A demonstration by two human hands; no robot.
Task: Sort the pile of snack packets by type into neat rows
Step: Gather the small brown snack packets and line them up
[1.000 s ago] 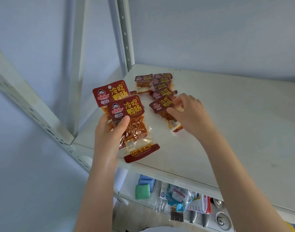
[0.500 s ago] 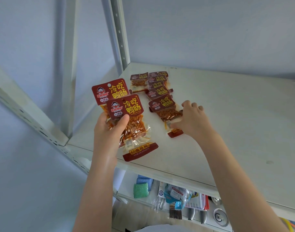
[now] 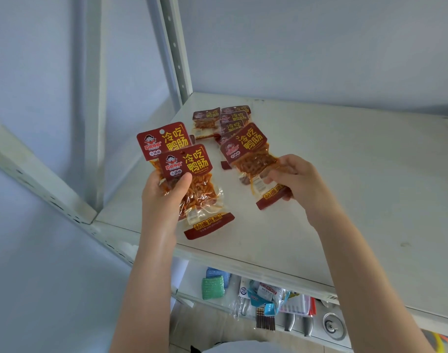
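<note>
Packets sit fanned in the left hand's grip, thumb on top so both stay together, while the right hand's grip pinches one more packet beside them, just above the pile on the shelf.

Pale blue walls; white metal shelf, perforated uprights.

Soft, even daylight fills the scene, with faint shadows under the packets on the white shelf. The held packets' clear film shows small glints. Wide-angle distortion bends the shelf uprights near the edges; the far packets look slightly soft.
</note>
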